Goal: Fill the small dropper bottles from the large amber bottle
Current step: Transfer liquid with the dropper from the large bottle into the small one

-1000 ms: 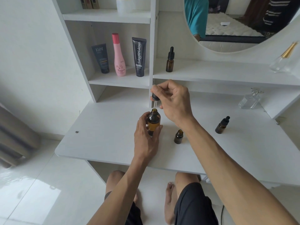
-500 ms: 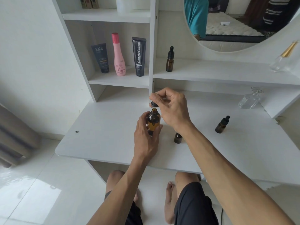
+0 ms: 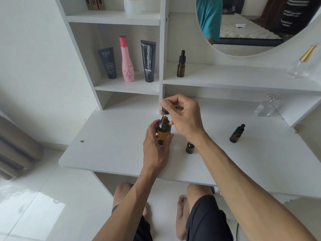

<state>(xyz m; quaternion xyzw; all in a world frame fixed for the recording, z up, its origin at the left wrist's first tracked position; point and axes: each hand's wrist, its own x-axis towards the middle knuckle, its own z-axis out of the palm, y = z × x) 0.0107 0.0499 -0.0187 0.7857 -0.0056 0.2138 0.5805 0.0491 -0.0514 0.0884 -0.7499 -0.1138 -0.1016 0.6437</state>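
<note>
White counter (image 3: 107,153) under me, my left hand (image 3: 156,150) wraps the large amber bottle (image 3: 163,130) while my right hand (image 3: 184,117) fingers pinch the dropper (image 3: 165,111) just above its mouth; a wobble could drip liquid beside the open small bottle (image 3: 189,147) right of my fingers.

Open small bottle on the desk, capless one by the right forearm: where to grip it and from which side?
Judging by its pose, take the open small bottle round its straight amber body, below the neck, so the mouth stays free for the dropper. It stands upright, so pinch it sideways from the near left; the right hand's forearm crosses its right side. The left hand would need to release the large amber bottle first.
</note>
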